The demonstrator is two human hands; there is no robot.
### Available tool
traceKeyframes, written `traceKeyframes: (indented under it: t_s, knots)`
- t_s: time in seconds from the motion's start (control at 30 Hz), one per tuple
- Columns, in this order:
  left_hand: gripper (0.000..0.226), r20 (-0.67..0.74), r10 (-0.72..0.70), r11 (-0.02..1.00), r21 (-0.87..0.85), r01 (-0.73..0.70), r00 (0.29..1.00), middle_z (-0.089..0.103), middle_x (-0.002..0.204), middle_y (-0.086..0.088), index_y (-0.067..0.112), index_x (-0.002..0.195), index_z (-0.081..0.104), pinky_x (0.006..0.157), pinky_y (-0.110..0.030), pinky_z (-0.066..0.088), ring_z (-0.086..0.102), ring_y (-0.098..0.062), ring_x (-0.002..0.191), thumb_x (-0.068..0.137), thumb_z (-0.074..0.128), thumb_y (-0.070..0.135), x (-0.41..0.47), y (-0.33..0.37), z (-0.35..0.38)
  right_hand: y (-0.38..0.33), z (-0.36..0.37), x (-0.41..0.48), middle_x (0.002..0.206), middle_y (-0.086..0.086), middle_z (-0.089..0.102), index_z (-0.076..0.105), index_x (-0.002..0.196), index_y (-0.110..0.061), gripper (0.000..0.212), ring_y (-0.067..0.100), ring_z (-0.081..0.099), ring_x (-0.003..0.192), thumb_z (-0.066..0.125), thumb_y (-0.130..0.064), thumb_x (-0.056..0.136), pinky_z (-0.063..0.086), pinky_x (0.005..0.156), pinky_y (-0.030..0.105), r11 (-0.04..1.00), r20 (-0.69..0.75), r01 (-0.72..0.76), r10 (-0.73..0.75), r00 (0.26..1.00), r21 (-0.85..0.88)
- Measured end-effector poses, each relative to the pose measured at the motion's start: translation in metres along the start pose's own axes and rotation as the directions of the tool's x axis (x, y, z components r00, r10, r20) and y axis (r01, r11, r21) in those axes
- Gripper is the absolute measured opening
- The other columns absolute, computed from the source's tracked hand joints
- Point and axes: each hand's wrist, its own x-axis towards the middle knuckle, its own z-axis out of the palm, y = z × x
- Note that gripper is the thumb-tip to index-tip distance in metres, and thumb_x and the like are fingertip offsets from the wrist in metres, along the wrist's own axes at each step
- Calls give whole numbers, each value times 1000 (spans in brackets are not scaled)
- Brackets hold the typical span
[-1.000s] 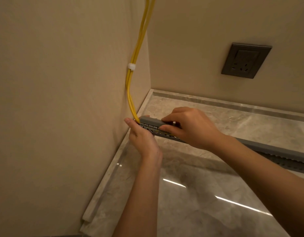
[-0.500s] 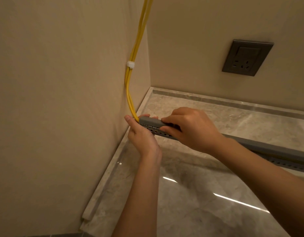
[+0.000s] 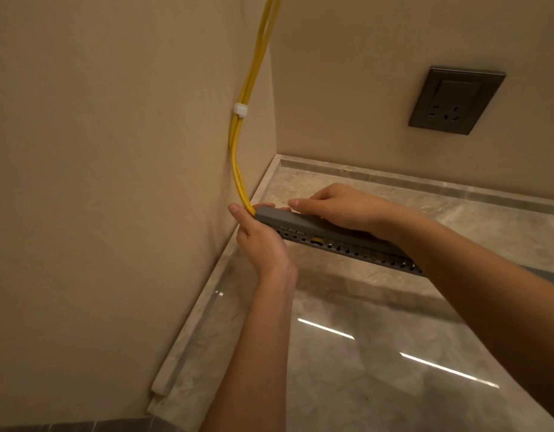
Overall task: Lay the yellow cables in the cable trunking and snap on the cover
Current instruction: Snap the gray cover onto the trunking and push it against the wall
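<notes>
The polished marble surface [image 3: 378, 369] carries the long grey cable trunking [image 3: 363, 254] across it.

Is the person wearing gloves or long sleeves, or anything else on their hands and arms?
No gloves. The left hand and right hand are bare, with unpainted nails where they show. The left forearm and right forearm are bare too. No sleeve, watch, bracelet or ring shows in this view.

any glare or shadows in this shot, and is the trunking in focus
Head view: warm, dim light; two bright glare streaks on the polished floor; a soft shadow under the trunking, which reads sharp; the wall corner leans, as a wide-angle lens would make it.
</notes>
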Motion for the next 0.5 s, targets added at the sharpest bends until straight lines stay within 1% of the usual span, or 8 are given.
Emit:
traceKeyframes:
  t_s: [0.03, 0.1, 0.13, 0.2, 0.27, 0.33, 0.43, 0.5]
  knots:
    - [51, -6, -3, 1000, -3, 3, 1000, 69, 58, 9, 21, 69, 64, 65, -25, 50, 67, -6, 60, 93, 35, 56, 1, 0, 0, 1, 0, 3, 78, 4, 73, 73, 83, -17, 57, 18, 68, 72, 43, -66, 83, 50, 67, 28, 999, 113, -48, 49, 992, -11]
    - [54, -6, -3, 1000, 8, 3, 1000, 68, 57, 7, 18, 70, 63, 63, -25, 50, 66, -9, 60, 93, 33, 55, 2, -1, 0, 2, 0, 9, 77, 0, 74, 71, 87, -15, 61, 17, 70, 72, 39, -68, 84, 53, 67, 26, 997, 340, -71, 56, 939, 32]
    - [55, 0, 4, 1000, 13, -4, 1000, 68, 57, 5, 16, 70, 63, 61, -25, 51, 66, -11, 59, 94, 32, 55, 1, -1, -1, 3, -1, 11, 77, 1, 74, 70, 89, -11, 62, 16, 70, 71, 41, -66, 84, 54, 65, 25, 994, 418, -78, 40, 907, 75]
    - [56, 12, 13, 1000, 2, -13, 1000, 68, 56, 3, 14, 71, 61, 59, -23, 52, 66, -12, 58, 94, 30, 54, 1, -2, -2, 5, -2, 14, 76, 3, 72, 67, 89, -7, 56, 15, 67, 69, 49, -60, 84, 56, 65, 24, 980, 506, -120, 25, 862, 156]
    - [54, 17, 8, 1000, -18, -8, 1000, 68, 55, 3, 14, 73, 60, 56, -20, 53, 67, -11, 57, 95, 29, 54, 1, -1, -2, 6, -3, 15, 75, 2, 71, 66, 88, -7, 50, 12, 66, 67, 56, -55, 78, 55, 63, 22, 958, 551, -178, 26, 834, 224]
    - [54, 22, 2, 999, -37, -2, 1000, 68, 54, 4, 13, 74, 59, 53, -19, 52, 67, -11, 57, 95, 29, 53, 1, 0, -1, 6, -3, 15, 74, 1, 71, 67, 86, -7, 49, 11, 65, 64, 60, -53, 72, 54, 61, 20, 948, 562, -194, 18, 827, 254]
    - [54, 24, -2, 998, -69, 4, 1000, 67, 53, 5, 13, 76, 58, 52, -20, 52, 67, -10, 56, 95, 29, 54, 3, 2, 1, 5, -2, 15, 71, 1, 69, 67, 83, -8, 47, 10, 63, 61, 61, -53, 72, 53, 59, 20, 949, 531, -156, -14, 847, 274]
    - [53, 26, -18, 997, -72, 20, 1000, 67, 54, 6, 13, 80, 57, 52, -19, 52, 67, -9, 56, 95, 29, 55, 4, 3, 2, 5, -1, 16, 71, 2, 69, 67, 83, -7, 43, 10, 62, 59, 61, -49, 78, 52, 58, 20, 951, 499, -129, -30, 866, 282]
